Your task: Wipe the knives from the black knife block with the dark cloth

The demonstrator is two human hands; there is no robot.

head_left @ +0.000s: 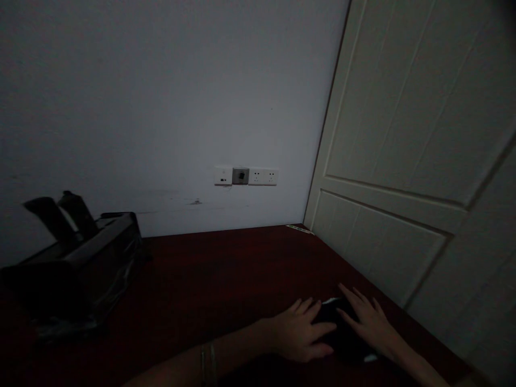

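On the dark red tabletop point(226, 269) lies a black, flat-looking item point(342, 333) with small white patches at its far and near edges; the dim light hides what kind of thing it is. My left hand point(300, 330) rests at its left side, fingers spread and reaching onto it. From the right, my right hand point(368, 320) lies over its other edge with the fingers stretched out and apart. Neither hand is closed around anything. Two thin bands point(208, 361) circle my left wrist.
A dark box-like holder point(80, 274) with two upright dark objects stands at the left, with clear plastic around its base. Sockets point(263, 177) sit in the wall behind. A pale panelled door point(387, 215) borders the table's right side. A thin strip point(299, 229) lies in the far corner.
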